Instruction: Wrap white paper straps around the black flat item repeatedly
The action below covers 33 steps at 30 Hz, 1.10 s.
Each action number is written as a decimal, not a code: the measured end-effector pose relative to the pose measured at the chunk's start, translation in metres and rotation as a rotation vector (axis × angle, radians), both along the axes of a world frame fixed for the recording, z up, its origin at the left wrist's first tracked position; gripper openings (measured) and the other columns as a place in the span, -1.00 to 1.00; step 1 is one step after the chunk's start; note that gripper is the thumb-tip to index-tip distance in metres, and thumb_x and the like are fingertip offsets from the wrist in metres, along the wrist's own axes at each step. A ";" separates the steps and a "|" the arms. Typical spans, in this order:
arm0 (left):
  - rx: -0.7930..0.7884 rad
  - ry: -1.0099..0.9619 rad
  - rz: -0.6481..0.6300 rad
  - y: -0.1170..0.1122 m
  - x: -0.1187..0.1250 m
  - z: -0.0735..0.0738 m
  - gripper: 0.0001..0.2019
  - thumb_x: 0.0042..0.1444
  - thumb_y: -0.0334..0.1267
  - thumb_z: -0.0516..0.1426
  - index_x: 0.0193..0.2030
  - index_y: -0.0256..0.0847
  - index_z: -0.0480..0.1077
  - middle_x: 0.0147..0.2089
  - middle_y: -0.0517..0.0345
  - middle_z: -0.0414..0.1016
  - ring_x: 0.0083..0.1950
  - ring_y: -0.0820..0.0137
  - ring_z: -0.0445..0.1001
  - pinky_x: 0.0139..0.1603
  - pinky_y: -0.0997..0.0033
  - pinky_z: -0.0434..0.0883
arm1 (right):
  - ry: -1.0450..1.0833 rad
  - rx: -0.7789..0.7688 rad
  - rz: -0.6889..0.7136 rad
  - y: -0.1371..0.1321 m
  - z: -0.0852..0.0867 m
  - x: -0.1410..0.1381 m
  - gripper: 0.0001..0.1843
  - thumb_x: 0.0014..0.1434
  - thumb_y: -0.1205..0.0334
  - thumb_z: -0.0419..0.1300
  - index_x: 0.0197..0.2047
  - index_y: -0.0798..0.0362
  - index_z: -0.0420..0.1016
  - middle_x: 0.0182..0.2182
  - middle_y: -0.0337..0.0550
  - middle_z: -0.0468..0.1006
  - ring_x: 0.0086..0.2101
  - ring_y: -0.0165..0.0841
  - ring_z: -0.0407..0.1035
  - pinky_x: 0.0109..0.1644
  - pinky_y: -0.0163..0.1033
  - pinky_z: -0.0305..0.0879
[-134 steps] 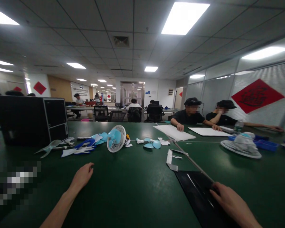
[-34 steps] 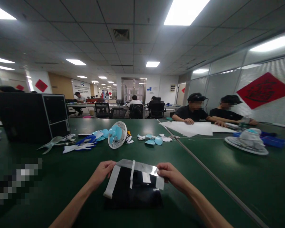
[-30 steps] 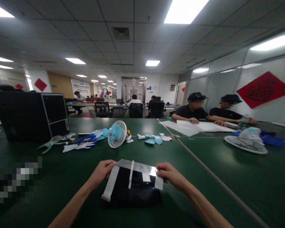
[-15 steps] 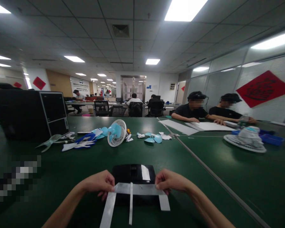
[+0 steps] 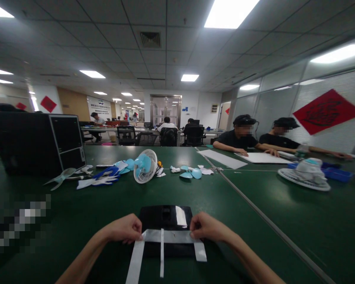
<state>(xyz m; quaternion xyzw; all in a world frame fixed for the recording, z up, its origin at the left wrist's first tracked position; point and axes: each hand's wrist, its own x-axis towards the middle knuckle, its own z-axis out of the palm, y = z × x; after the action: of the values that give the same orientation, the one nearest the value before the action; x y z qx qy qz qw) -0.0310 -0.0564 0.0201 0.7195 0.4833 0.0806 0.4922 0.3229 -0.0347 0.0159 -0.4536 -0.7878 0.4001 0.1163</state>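
A grey-white flat strip (image 5: 182, 237) is stretched sideways between my two hands, low in the middle of the view. My left hand (image 5: 122, 228) pinches its left end, and my right hand (image 5: 210, 227) pinches its right end. A long ribbed white band (image 5: 135, 260) hangs from the left end, a short one (image 5: 200, 252) from the right. Between them hangs a narrow white strip (image 5: 162, 258). Behind and beneath lies a flat black plastic object (image 5: 154, 215) with a white patch (image 5: 181, 216) on it; its exact kind I cannot tell.
Farther back on the green table (image 5: 106, 205) are a white-and-blue fan part (image 5: 144, 166), blue fan blades (image 5: 191, 172), gloves (image 5: 103, 177) and a black computer case (image 5: 26, 144). At right stands a white fan base (image 5: 307, 175) near a blue tray (image 5: 337, 173). Two people sit beyond.
My right hand and the strip's right end have shifted slightly left. The far-right person's arm now stretches out to the right.
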 end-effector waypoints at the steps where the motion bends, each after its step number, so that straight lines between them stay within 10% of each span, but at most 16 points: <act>1: 0.002 0.004 0.004 0.000 0.000 0.000 -0.71 -0.06 -0.03 0.21 -0.35 -0.25 0.46 -0.47 0.26 0.40 -0.51 0.54 0.30 -0.52 0.55 0.17 | -0.012 0.029 0.000 -0.001 0.001 0.000 -0.85 -0.04 0.28 0.26 -0.33 0.12 0.55 -0.43 -0.27 0.53 -0.42 -0.41 0.37 -0.38 -0.35 0.22; 26: 0.182 0.207 0.014 -0.006 0.007 0.005 -0.75 -0.06 -0.10 0.17 -0.30 -0.21 0.38 -0.30 0.23 0.43 -0.27 0.40 0.38 -0.34 0.47 0.26 | -0.182 0.183 -0.005 -0.019 0.023 -0.011 -0.82 -0.01 0.27 0.23 -0.27 0.10 0.50 -0.35 -0.22 0.54 -0.38 -0.41 0.38 -0.42 -0.39 0.17; 33: 0.479 0.163 -0.165 -0.035 0.040 0.022 -0.68 0.15 -0.39 -0.05 -0.05 -0.04 0.42 -0.05 0.18 0.38 -0.09 0.41 0.35 -0.09 0.43 0.28 | -0.147 0.182 0.051 -0.020 0.020 -0.014 -0.85 0.02 0.33 0.20 -0.28 0.10 0.51 -0.37 -0.23 0.55 -0.38 -0.42 0.39 -0.40 -0.40 0.19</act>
<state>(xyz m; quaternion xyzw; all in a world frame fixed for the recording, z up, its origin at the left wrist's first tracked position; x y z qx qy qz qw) 0.0086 -0.0911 0.0418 0.8566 0.4282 0.0943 0.2721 0.3086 -0.0543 0.0363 -0.4490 -0.8385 0.2957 0.0887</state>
